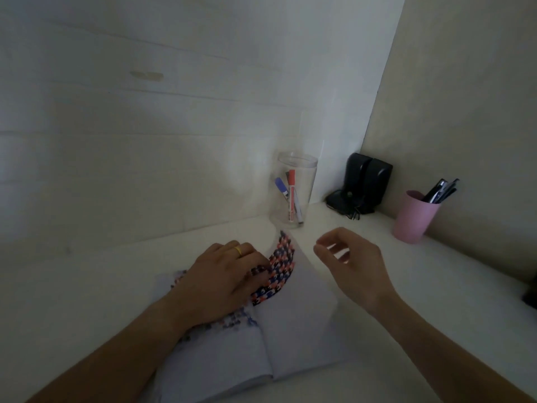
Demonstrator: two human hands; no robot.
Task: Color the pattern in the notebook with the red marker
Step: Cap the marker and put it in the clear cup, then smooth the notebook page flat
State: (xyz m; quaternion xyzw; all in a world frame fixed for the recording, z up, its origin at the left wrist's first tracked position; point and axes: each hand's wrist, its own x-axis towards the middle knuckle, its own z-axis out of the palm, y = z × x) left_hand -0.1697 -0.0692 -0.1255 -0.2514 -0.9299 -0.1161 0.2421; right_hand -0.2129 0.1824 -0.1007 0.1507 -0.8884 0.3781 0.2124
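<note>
An open notebook (293,330) lies on the white desk in front of me. A red, blue and dark pattern (280,267) covers a curling page near its top. My left hand (220,283), with a gold ring, rests flat on that patterned page and hides part of it. My right hand (351,263) hovers above the notebook's right side, fingers loosely curled and apart, holding nothing. The red marker (293,193) stands inside a clear plastic jar (293,190) just beyond the notebook, next to a blue marker (281,186).
A pink cup (412,219) with dark pens stands at the right by the wall. Two black speakers (364,184) with a tangled cable sit in the corner. White walls close off the desk at the back and right.
</note>
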